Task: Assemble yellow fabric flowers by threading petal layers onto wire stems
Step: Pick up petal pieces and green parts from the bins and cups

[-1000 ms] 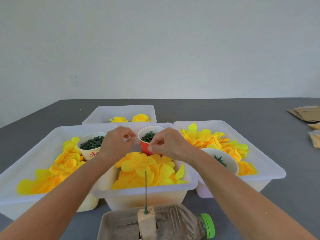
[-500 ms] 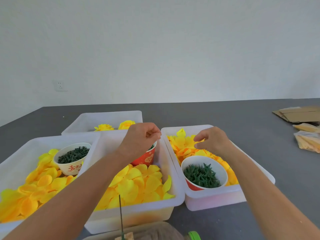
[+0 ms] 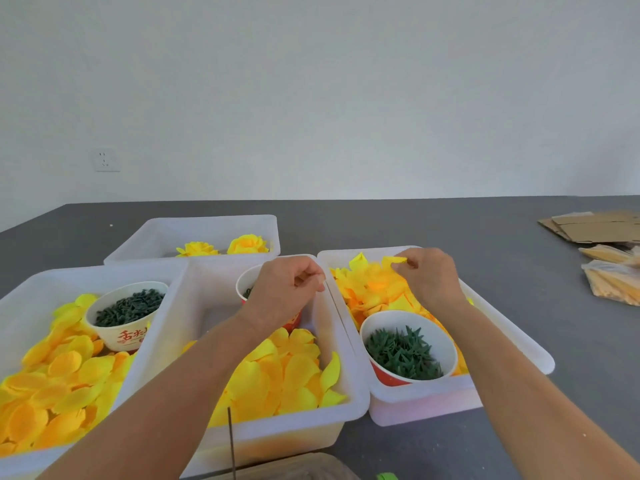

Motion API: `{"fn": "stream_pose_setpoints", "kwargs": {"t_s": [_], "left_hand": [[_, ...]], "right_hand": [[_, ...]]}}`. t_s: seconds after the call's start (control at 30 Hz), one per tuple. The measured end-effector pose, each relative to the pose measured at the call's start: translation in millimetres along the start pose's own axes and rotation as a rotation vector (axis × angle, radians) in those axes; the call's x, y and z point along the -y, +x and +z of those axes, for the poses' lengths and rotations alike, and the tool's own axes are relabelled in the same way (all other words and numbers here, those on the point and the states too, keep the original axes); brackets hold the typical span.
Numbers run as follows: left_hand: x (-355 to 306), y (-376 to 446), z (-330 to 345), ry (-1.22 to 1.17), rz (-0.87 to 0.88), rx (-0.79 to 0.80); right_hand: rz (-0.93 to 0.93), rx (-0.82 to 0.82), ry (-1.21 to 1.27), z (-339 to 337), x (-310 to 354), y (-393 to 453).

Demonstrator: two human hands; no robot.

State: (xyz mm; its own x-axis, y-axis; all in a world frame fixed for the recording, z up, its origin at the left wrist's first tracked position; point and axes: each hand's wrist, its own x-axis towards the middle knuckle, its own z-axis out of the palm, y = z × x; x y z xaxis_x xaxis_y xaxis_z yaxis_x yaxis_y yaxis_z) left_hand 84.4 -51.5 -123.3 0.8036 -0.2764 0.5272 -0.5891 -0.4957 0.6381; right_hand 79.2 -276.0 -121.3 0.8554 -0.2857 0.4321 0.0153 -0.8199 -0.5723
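My right hand pinches a yellow petal layer just above the heap of petals in the right bin. My left hand hovers over the red cup in the middle bin, fingers curled with thumb and forefinger pinched; whatever small piece it holds is too tiny to make out. A thin dark wire stem stands upright at the bottom centre, in front of the middle bin.
The left bin holds yellow petals and a white cup of green pieces. A red cup of green leaves sits in the right bin. Two finished yellow flowers lie in the far bin. Cardboard and bagged packs lie at right.
My right hand moved from the red cup to the right bin and lifted a petal layer. The view shifted right and up, so the stem's base dropped out of frame.
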Motion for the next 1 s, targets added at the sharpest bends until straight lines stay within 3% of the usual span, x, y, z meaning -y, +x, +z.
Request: {"fn": "stream_pose_setpoints", "kwargs": {"t_s": [0.2, 0.37, 0.63, 0.73, 0.83, 1.0], "left_hand": [[7, -5, 6, -0.03, -0.042, 0.036], [3, -5, 6, -0.261, -0.123, 0.017], [-5, -5, 8, -0.659, -0.258, 0.256], [-8, -1, 11, -0.71, -0.354, 0.243], [-8, -2, 14, -0.68, -0.305, 0.227], [-4, -7, 16, -0.641, -0.21, 0.168]], "right_hand": [[0.228, -0.123, 0.6, -1, 4, -4], [0.232, -0.037, 0.991, 0, 22, -16], [-0.141, 0.252, 0.87, -10, 30, -48], [-0.2, 0.309, 0.829, -13, 23, -57], [-0.141, 0.328, 0.874, -11, 19, -63], [0.157, 0.064, 0.951, 3, 22, -57]]}}
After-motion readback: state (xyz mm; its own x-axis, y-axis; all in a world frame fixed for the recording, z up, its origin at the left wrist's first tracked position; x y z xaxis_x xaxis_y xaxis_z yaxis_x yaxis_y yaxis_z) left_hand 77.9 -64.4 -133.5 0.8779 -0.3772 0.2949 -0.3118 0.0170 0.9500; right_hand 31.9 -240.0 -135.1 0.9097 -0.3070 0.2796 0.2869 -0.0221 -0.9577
